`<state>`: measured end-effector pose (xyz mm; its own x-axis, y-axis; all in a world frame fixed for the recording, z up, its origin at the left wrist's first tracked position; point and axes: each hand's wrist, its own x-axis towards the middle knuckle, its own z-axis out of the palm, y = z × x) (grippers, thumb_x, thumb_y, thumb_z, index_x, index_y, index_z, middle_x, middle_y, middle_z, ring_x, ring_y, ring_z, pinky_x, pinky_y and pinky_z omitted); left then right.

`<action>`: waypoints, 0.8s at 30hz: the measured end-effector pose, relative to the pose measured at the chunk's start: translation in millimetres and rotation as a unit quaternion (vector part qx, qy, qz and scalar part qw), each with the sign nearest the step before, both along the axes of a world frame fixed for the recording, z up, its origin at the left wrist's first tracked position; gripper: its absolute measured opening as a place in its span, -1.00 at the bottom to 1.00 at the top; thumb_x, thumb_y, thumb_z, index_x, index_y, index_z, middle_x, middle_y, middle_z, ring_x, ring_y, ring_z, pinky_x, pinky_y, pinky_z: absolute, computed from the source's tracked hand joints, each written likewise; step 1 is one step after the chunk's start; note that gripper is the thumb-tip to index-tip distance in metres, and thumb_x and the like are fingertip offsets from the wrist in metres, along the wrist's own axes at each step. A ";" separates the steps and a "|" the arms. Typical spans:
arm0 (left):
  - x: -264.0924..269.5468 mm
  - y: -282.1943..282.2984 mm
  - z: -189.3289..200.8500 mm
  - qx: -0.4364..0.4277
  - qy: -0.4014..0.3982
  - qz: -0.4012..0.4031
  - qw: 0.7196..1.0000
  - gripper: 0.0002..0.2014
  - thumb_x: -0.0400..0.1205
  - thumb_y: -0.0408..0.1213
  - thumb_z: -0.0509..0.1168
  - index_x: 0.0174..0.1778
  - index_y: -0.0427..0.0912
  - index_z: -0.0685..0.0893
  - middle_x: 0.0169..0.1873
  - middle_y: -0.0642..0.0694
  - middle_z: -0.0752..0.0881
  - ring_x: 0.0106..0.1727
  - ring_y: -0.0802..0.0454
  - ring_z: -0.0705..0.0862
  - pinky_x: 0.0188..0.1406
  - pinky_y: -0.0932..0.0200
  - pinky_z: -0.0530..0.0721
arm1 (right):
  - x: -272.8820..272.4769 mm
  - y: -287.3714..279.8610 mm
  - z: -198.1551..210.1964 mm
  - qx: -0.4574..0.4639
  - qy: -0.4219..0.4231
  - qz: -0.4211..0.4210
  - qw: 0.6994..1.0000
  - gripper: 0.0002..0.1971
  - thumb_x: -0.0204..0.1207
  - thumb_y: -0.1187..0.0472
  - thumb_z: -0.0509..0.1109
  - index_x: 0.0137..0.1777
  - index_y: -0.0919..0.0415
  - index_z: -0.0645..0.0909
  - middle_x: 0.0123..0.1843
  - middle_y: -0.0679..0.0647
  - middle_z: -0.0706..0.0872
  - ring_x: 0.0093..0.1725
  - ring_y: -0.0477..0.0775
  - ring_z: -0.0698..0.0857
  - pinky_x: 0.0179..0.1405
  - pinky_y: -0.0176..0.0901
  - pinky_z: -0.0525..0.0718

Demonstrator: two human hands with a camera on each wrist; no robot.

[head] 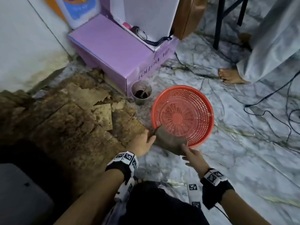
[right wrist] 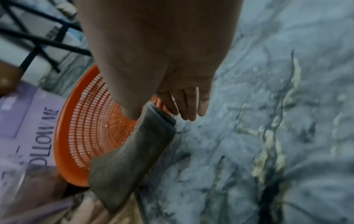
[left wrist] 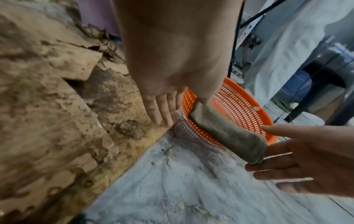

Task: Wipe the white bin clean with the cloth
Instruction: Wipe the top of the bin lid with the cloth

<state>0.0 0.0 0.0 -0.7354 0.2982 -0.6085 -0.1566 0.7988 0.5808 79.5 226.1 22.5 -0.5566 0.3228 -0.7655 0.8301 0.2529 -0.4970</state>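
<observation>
No white bin shows anywhere; the grey cloth point(head: 170, 142) is draped over the near rim of a red basket point(head: 183, 114) on the floor, so the wrong thing may get wiped. The left hand point(head: 142, 144) and right hand point(head: 194, 157) each pinch an end, other fingers straight, reaching forward and down.

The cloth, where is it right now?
The grey-brown cloth lies folded over the near rim of the orange basket, held between the left hand and right hand.
</observation>
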 end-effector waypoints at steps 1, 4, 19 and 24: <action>-0.2 0.8 -8.3 0.021 -0.008 0.013 1.000 -0.52 0.82 0.11 0.11 0.40 -0.25 0.55 0.17 -0.25 0.76 0.23 -0.27 0.74 0.26 -0.08 0.67 | -1.9 -2.4 -7.7 -0.029 0.005 -0.050 0.998 -0.55 0.71 -0.11 0.30 0.30 0.29 0.65 0.22 0.20 0.77 0.17 0.19 0.75 0.22 0.12 0.66; 2.6 1.8 -15.1 0.057 -0.006 0.013 0.998 -0.56 0.81 0.12 0.13 0.29 -0.22 0.58 0.00 -0.18 0.76 0.09 -0.25 0.76 0.14 -0.17 0.72 | -4.0 -9.9 -15.6 -0.083 0.009 -0.116 0.990 -0.57 0.69 -0.07 0.34 0.28 0.31 0.62 0.18 0.20 0.79 0.05 0.13 0.81 0.16 0.08 0.63; -4.4 -12.1 37.9 0.194 0.104 0.052 0.974 -0.78 0.81 -0.12 0.26 -0.02 -0.21 0.60 -0.15 -0.24 0.73 -0.02 -0.11 0.73 -0.09 -0.03 0.60 | -20.4 -9.4 21.0 0.127 0.298 0.151 0.934 -0.53 0.72 -0.02 0.31 -0.32 0.33 0.57 -0.50 0.08 0.62 -0.50 -0.04 0.58 -0.47 -0.16 0.48; -10.1 -43.7 99.6 0.232 0.181 0.121 0.948 -0.65 0.75 0.15 0.19 0.02 -0.10 0.55 -0.15 -0.17 0.78 -0.14 -0.12 0.82 -0.09 -0.26 0.77 | -53.6 -29.8 91.5 0.109 0.376 0.229 0.891 -0.73 0.74 0.03 0.29 -0.07 0.21 0.62 -0.36 -0.01 0.68 -0.40 -0.09 0.66 -0.42 -0.21 0.53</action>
<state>-10.1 -43.7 99.6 -0.9520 0.2680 -0.1481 -0.0261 0.4109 0.9113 25.9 196.3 114.0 -0.9974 0.0244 -0.0681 0.0680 0.6383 -0.7668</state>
